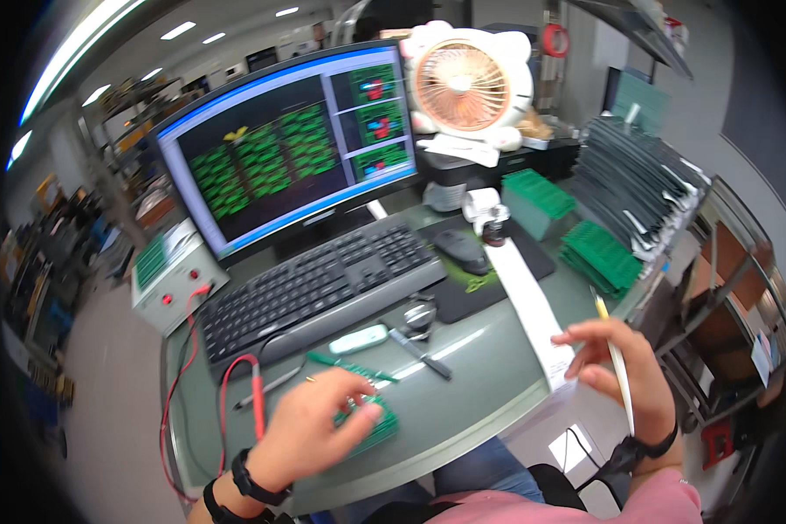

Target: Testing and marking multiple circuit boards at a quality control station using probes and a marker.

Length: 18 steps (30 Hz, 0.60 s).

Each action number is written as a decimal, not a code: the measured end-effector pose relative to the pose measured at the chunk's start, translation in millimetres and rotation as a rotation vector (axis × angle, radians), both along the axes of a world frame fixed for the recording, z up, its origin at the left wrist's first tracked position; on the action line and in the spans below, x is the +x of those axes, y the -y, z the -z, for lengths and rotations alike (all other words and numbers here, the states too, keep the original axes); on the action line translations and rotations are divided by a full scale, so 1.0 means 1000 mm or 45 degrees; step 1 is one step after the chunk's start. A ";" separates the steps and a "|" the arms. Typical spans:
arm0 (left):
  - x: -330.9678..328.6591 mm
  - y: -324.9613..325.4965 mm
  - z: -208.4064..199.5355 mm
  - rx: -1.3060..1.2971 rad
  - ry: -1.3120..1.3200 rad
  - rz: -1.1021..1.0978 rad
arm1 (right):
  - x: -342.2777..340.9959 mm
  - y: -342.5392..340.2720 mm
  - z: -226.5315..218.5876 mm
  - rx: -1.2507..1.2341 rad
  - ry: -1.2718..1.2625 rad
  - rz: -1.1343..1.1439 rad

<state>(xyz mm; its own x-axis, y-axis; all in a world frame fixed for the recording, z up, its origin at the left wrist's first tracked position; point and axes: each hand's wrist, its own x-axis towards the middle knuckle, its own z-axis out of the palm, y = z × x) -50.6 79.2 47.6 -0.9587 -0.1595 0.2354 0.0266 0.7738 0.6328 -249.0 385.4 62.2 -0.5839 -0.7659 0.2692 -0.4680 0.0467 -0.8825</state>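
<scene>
My left hand is low over the bench, thumb and fingers curled at a green circuit board that it partly covers. Whether more boards lie beneath is hard to see. Just beyond the fingertips lies a narrow green strip. Off to the right, my right hand is raised by the bench edge. It grips a thin brush with a white handle and a yellowish band, its dark tip pointing up and away from me. Under that hand's fingers runs a long white paper strip.
A monitor stands behind a black keyboard. A mouse, a black marker and a red probe lie around. Green board stacks and grey trays fill the right side; a fan stands behind. A grey instrument box is at left.
</scene>
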 end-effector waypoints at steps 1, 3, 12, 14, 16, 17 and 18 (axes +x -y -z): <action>0.019 0.013 0.001 0.036 0.044 -0.179 | 0.020 0.009 0.001 -0.067 0.107 -0.051; 0.050 0.038 0.010 -0.219 0.066 -0.548 | 0.048 0.040 0.005 -0.165 0.190 -0.256; 0.089 0.094 0.055 -0.720 0.302 -0.758 | 0.038 0.217 -0.040 -0.591 0.030 -0.425; 0.082 0.098 0.062 -0.750 0.279 -0.721 | -0.009 0.246 -0.035 -0.565 0.080 -0.343; 0.083 0.104 0.070 -0.741 0.257 -0.705 | -0.058 0.269 -0.011 -0.463 -0.154 -0.280; 0.084 0.106 0.069 -0.726 0.258 -0.710 | -0.081 0.276 0.001 -0.306 -0.233 -0.249; 0.087 0.107 0.062 -0.719 0.231 -0.683 | -0.093 0.278 0.008 -0.176 -0.328 -0.190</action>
<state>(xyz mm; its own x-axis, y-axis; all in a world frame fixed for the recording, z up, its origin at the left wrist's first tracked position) 36.5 -28.2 -13.9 -0.8161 -0.5132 0.2656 -0.5061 0.8566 0.1001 -341.7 107.4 54.0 -0.3671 -0.7841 0.5005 -0.6691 -0.1512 -0.7276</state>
